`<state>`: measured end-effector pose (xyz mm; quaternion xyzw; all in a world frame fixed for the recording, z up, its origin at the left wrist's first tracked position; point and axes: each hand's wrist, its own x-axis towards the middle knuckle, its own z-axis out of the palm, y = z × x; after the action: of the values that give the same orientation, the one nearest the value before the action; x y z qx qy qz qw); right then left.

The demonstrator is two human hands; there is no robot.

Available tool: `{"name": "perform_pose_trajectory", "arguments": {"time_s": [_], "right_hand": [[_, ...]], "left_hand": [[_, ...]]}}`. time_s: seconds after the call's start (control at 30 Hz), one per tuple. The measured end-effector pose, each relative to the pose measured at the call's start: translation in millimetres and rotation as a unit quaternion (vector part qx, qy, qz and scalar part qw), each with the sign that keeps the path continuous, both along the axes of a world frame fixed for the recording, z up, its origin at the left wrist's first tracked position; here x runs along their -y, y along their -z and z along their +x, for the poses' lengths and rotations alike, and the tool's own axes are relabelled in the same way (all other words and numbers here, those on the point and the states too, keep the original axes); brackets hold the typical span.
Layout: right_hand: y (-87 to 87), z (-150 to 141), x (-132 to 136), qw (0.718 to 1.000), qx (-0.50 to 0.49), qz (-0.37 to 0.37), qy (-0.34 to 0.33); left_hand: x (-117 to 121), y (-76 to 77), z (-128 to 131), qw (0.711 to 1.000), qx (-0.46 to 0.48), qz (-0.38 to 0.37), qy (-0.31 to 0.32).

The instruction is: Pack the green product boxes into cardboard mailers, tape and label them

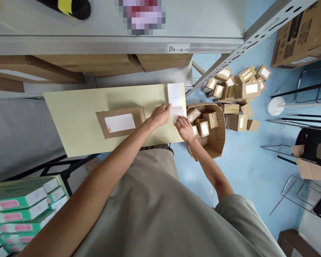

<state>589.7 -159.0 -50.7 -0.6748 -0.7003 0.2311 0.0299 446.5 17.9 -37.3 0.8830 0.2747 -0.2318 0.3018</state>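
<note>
A strip of white labels (174,93) lies along the right end of the pale yellow tabletop (77,107). My left hand (160,116) is at the strip's left edge, fingers drawn together and tips touching it about halfway down. At the strip's lower end, the curled fingers of my right hand (185,128) grip its near part, which looks slightly lifted. Left of my hands, a flat brown cardboard box (100,123) rests on the tabletop with a white label on its upper face. Both hands' fingertips partly cover the strip.
An open carton (214,142) holding small boxes stands right of the table. More small taped boxes (240,91) are piled on the blue floor beyond. A grey metal shelf (109,44) runs along the far side. Green-and-white boxes (18,207) are stacked at lower left.
</note>
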Motion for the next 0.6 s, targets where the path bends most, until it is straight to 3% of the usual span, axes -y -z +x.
{"name": "perform_pose_trajectory", "arguments": {"time_s": [0.17, 0.27, 0.37, 0.4, 0.47, 0.53, 0.6], "right_hand": [[-13.7, -4, 8, 0.976, -0.004, -0.212, -0.051], [-28.2, -6, 16, 0.968, -0.024, -0.247, -0.045], [-44.3, -5, 11, 0.941, -0.216, -0.258, 0.02], [-49.3, -5, 6, 0.917, -0.308, -0.243, 0.069], [-58.5, -6, -8, 0.854, -0.452, -0.175, 0.191], [-66.9, -11, -22, 0.814, -0.491, -0.09, 0.296], [-75.2, -21, -36, 0.797, -0.486, -0.036, 0.357]], "left_hand": [[1, -0.9, 7, 0.999, -0.028, -0.025, -0.01], [1, -5.1, 9, 0.996, -0.023, -0.067, -0.055], [5, -15.4, -4, 0.976, 0.05, -0.157, -0.145], [8, -20.2, -13, 0.956, 0.078, -0.214, -0.184], [13, -31.8, -42, 0.889, 0.112, -0.354, -0.267], [16, -46.3, -81, 0.806, 0.12, -0.467, -0.344], [17, -63.0, -123, 0.749, 0.137, -0.51, -0.399]]}}
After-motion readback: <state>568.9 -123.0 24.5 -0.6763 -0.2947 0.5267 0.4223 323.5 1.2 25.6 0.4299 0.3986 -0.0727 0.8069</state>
